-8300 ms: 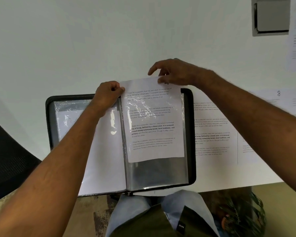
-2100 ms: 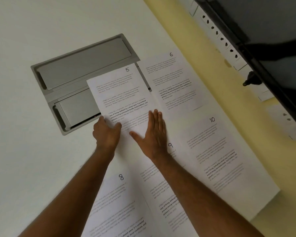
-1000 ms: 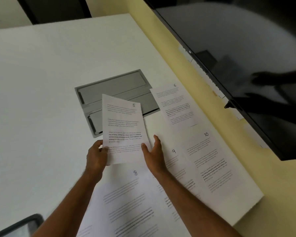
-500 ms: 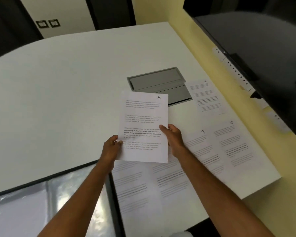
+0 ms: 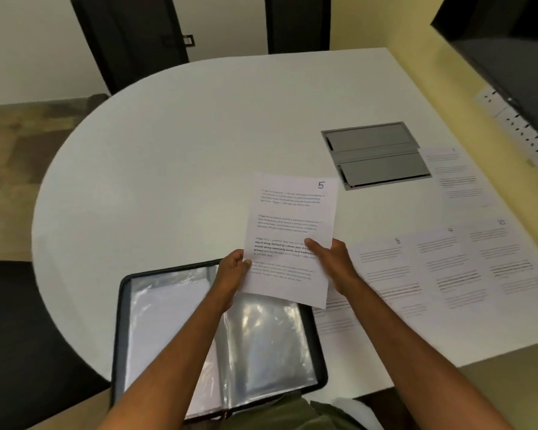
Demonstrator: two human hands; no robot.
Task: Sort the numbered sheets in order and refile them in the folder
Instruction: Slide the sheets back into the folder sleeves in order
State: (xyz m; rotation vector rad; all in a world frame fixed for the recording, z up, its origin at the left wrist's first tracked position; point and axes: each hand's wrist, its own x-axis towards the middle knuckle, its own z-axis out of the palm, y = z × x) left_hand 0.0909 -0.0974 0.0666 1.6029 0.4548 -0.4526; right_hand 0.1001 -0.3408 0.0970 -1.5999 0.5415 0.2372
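Holding sheet 5 (image 5: 292, 231) up above the far right corner of the open folder (image 5: 218, 342), lower edge overlapping its clear sleeves. Left hand (image 5: 232, 273) pinching the sheet's left edge, fingers curled behind; right hand (image 5: 331, 259) gripping the right edge, thumb on top. Folder lying at the near edge of the white surface (image 5: 184, 150). Sheets 8 (image 5: 382, 268), 9 (image 5: 441, 262) and 10 (image 5: 503, 252) lying flat in a row to the right, another sheet (image 5: 457, 175) farther back beside a grey hatch (image 5: 375, 155).
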